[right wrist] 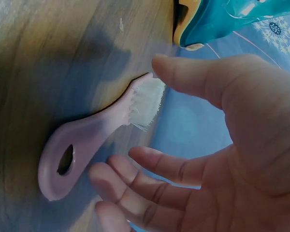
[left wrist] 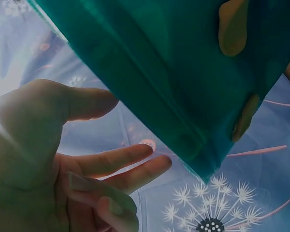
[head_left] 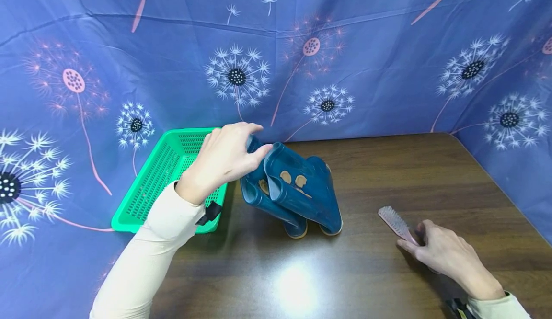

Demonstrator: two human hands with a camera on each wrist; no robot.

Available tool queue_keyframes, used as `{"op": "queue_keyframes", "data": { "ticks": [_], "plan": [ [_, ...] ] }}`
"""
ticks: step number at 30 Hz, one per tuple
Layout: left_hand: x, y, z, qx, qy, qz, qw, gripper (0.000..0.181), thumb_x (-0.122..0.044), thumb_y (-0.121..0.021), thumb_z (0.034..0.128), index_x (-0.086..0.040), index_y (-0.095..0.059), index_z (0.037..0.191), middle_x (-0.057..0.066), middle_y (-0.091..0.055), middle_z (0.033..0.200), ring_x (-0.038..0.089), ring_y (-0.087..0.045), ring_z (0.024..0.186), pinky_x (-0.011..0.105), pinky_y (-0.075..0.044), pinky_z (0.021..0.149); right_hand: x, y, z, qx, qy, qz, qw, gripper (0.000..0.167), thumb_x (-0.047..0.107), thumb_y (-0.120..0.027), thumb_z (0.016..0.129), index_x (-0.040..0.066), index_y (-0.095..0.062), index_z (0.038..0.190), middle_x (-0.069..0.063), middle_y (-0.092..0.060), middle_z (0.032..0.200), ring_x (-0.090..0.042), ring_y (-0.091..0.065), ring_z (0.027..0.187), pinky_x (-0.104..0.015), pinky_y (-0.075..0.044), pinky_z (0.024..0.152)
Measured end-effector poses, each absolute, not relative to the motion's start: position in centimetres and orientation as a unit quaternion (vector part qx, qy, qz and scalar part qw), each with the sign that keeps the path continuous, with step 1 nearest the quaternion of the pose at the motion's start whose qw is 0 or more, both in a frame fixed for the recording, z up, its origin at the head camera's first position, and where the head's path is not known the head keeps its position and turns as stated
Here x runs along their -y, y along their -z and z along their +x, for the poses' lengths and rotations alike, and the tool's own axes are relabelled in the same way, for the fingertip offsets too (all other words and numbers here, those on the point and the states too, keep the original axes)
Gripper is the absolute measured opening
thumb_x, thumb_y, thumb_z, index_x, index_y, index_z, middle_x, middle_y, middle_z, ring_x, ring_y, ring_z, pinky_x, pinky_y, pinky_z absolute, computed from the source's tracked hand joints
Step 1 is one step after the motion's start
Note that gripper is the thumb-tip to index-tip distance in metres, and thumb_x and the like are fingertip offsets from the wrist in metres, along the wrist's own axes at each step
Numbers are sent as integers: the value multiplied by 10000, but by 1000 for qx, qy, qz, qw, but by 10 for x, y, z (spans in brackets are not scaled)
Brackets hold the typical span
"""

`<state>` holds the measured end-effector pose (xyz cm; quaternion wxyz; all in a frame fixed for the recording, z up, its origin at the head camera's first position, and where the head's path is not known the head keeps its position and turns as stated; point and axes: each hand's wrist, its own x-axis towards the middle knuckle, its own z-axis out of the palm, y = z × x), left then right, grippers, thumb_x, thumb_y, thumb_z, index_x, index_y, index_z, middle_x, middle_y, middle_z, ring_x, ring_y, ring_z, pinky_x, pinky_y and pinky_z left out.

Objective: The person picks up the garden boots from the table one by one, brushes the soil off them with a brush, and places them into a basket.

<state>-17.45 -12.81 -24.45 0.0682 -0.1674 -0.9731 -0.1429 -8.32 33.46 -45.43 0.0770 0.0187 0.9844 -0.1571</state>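
A pair of blue rubber boots with tan patches stands on the table, the left boot (head_left: 295, 225) partly hidden behind the right boot (head_left: 308, 189). At their tops my left hand (head_left: 228, 153) has its thumb and index finger spread. In the left wrist view the thumb tip meets or nearly meets the edge of a boot shaft (left wrist: 150, 72); no grip shows. A pink brush (head_left: 398, 225) with white bristles lies on the table at the right. Over its handle hovers my right hand (head_left: 448, 254), fingers loosely bent and apart from the brush in the right wrist view.
A green plastic basket (head_left: 138, 213) stands left of the boots, partly behind my left forearm. Behind the brown wooden table (head_left: 366, 280) hangs a blue cloth (head_left: 185, 70) with dandelion prints, which also runs along the right side.
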Motion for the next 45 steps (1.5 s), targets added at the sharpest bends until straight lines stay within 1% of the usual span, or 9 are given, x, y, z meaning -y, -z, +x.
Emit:
{"op": "queue_keyframes", "data": {
  "ticks": [4,7,13,16,19,21,28,35,45],
  "plan": [
    [121,243,-181,977,115,-176,45,611,-562,-628,1010,-172,-638,1480,36,-678,1458,321,-744,980,471,-601,752,-335,456,-83,-984,161,22,77,714,695,-739,888,26,-670,1127,-124,-718,896,-320,-670,765,-466,-435,559],
    [117,242,-185,979,93,-176,35,625,-559,-627,1009,-156,-632,1488,52,-675,1457,336,-725,1110,491,-611,826,-335,457,-83,-984,161,22,78,655,679,-737,897,54,-678,1083,-99,-709,866,-293,-650,739,-446,-419,556],
    [107,243,-193,980,47,-194,24,598,-534,-627,1022,-122,-657,1453,85,-711,1394,347,-732,1039,475,-616,767,-334,459,-84,-984,160,16,81,497,654,-740,907,162,-674,927,-21,-666,798,-222,-577,680,-411,-378,544],
    [99,243,-196,978,14,-208,19,482,-523,-634,1024,-109,-740,1247,80,-755,1093,314,-722,890,434,-588,680,-334,461,-84,-984,160,13,82,459,635,-746,909,181,-678,893,-13,-652,778,-217,-561,669,-407,-370,538],
    [91,243,-199,975,-15,-220,9,417,-514,-640,1024,-110,-711,946,34,-599,779,273,-663,742,395,-535,610,-335,462,-83,-984,158,11,84,436,615,-754,908,185,-685,891,-15,-652,772,-216,-564,669,-407,-370,536],
    [87,244,-202,973,-28,-228,-3,433,-511,-638,1025,-128,-636,823,10,-493,698,252,-629,695,379,-511,589,-335,463,-83,-984,159,9,83,419,597,-762,908,186,-683,893,-9,-646,764,-215,-559,668,-403,-368,536],
    [82,244,-210,967,-44,-238,-76,451,-507,-612,1043,-125,-612,803,0,-444,692,238,-625,708,361,-495,605,-336,465,-82,-984,164,1,76,369,538,-779,911,195,-653,861,12,-612,746,-201,-520,666,-386,-351,546],
    [82,244,-216,966,-39,-237,-98,325,-382,-675,1033,-126,-648,834,10,-502,733,239,-604,734,376,-498,655,-336,466,-83,-984,160,-2,76,311,480,-770,932,203,-648,858,3,-615,758,-216,-532,678,-400,-366,549],
    [85,247,-222,967,9,-208,-148,485,-400,-583,1076,-166,-479,663,-6,-410,670,212,-540,675,338,-426,592,-335,469,-83,-985,150,-2,88,281,404,-653,1021,164,-653,875,-23,-621,759,-248,-574,705,-446,-428,580]
  ]
}}
